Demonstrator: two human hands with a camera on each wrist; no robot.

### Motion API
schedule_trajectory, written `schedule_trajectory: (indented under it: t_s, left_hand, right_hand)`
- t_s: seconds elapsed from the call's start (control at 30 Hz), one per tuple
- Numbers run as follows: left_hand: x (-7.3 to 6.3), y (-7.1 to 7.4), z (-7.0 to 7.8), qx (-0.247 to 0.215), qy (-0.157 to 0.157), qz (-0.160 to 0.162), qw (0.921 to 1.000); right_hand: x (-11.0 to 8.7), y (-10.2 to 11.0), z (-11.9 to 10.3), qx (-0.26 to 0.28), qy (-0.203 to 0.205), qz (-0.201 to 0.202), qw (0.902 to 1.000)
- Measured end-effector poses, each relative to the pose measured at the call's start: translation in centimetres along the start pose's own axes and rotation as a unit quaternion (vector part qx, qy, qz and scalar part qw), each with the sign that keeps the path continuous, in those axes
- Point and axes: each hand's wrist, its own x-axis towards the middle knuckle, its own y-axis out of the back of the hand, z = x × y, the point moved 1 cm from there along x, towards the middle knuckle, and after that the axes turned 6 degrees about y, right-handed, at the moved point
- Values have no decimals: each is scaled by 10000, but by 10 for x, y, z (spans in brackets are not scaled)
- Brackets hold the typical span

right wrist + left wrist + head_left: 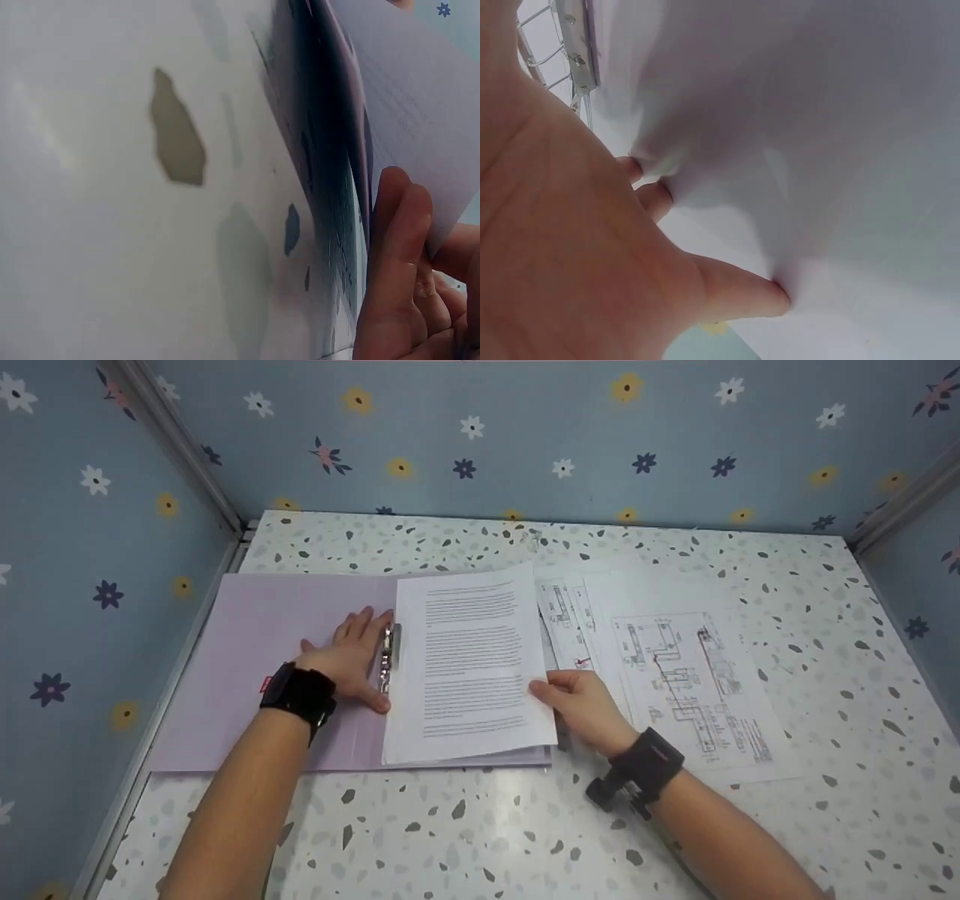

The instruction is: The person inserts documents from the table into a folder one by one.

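A lilac ring binder (262,607) lies spread out on the table. My left hand (349,660) rests on its left cover with fingers extended, beside the metal ring mechanism (387,649). In the left wrist view, the fingertips touch the lilac surface and the rings (551,56) show at the upper left. Printed sheets of paper (472,660) lie on the binder's right side. My right hand (589,709) pinches their right edge between thumb and fingers. The right wrist view shows the paper (427,112) raised at that edge; how many sheets are pinched I cannot tell.
Large sheets with line drawings (682,690) lie to the right of the binder, partly beneath the right hand. The speckled table (450,840) meets flower-patterned panels (510,442) at the back and both sides.
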Motion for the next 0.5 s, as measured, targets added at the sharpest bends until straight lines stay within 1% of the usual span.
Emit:
schedule_trajectory:
  t_s: [0.13, 0.27, 0.5]
  left_hand:
    - [-1, 0, 0, -26, 1, 18, 10000]
    - [-2, 0, 0, -4, -3, 55, 10000]
    - [-1, -1, 0, -69, 12, 39, 10000]
  right_hand:
    - [2, -3, 0, 64, 12, -122, 9999]
    - [5, -3, 0, -15, -6, -209, 9998]
    - [8, -4, 1, -239, -231, -371, 9988]
